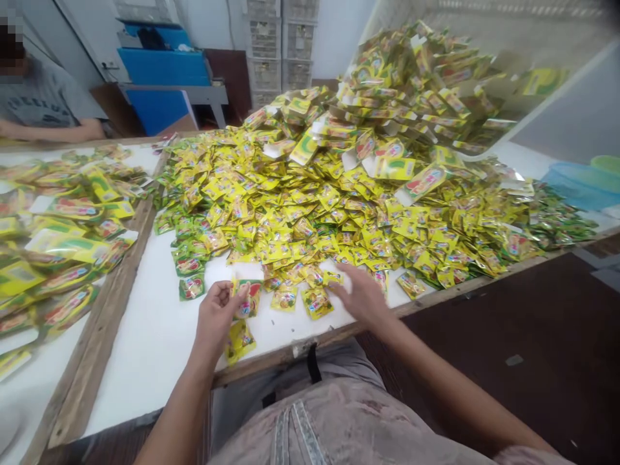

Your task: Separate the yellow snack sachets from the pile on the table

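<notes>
**Hazards (judged from the present layout)**

1. The white table (159,336) carries the main pile (339,194) of yellow-green sachets. It is heaped highest at the far right and slopes down toward the person. A sweep into the foot of this slope could start a slide that buries the separated pieces.
2. The loose sachets (317,302) lie in a short row near the wooden edge (339,332). A careless drag toward the body would probably push one off the table.
3. The held sachets (245,310) sit above that same edge. The lowest one hangs below the fingers and looks weakly pinched, so it may slip out.

**Hand pose**

- Right hand (361,297): the forearm enters from the lower right. The palm faces down and the fingers are extended and spread over the near fringe of the pile. They are touching the sachets or just above them (motion blur prevents telling which). It grips nothing visible.
- Left hand (216,316): the forearm enters from below with the palm turned inward. Thumb and fingers are closed on the small bunch of held sachets, just beside the loose row and apart from the bulk of the pile.

A second table (62,245) at the left carries larger packs. A co-worker (43,103) sits at its far end, well apart from both hands.
</notes>
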Available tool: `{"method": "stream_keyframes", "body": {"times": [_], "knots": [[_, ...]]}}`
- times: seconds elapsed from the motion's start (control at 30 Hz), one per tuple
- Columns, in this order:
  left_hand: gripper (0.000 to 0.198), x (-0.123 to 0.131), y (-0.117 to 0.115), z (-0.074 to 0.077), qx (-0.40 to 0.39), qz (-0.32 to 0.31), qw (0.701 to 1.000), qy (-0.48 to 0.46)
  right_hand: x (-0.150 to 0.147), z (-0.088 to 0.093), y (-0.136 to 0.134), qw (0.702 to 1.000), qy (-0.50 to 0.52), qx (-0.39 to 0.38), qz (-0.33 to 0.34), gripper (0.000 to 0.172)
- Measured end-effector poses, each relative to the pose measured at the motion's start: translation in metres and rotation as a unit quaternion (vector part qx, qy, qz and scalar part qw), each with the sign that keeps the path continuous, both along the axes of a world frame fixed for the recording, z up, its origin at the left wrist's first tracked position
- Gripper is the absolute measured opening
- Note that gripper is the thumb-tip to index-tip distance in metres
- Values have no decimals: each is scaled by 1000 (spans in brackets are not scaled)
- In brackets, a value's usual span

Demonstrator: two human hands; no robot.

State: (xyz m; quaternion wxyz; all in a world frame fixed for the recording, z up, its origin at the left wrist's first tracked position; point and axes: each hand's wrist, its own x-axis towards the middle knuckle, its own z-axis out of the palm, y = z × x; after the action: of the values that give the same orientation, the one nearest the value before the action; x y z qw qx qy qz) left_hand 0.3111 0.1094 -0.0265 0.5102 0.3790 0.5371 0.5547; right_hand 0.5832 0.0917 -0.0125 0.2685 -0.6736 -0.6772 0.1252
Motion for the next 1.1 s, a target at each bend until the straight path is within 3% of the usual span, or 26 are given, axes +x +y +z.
{"method": "stream_keyframes", "body": {"times": [0.07,0.13,0.27,0.33,0.5,0.63,0.7,0.77,0.87,1.0,1.1], "knots": [[38,-8,-2,1,0,21,999,-25,40,-11,-8,989,-129,-29,-64,39],[41,-11,-4,3,-6,15,999,-44,64,-23,-13,978,-183,-50,-90,39],[40,-17,-7,3,-36,5,998,-55,57,-34,-20,982,-177,46,-43,24],[41,-26,-11,4,-48,33,996,-63,40,-26,-21,978,-173,117,-16,20],[45,-57,-26,4,-80,100,989,-74,1,14,-12,956,-149,252,30,17],[45,-76,-37,-5,-81,150,984,-57,-36,24,19,924,-121,318,173,22],[45,-83,-41,-9,-73,174,981,-44,-58,20,41,916,-163,285,230,24],[44,-90,-44,-11,-67,189,979,-27,-85,15,62,920,-202,232,242,26],[44,-98,-49,-13,-76,200,977,-18,-135,9,85,922,-180,182,292,24],[47,-105,-51,-17,-105,202,973,-31,-209,-4,101,861,-138,89,482,42],[49,-107,-52,-23,-113,196,973,-30,-246,-18,105,815,-186,66,544,33]]}}
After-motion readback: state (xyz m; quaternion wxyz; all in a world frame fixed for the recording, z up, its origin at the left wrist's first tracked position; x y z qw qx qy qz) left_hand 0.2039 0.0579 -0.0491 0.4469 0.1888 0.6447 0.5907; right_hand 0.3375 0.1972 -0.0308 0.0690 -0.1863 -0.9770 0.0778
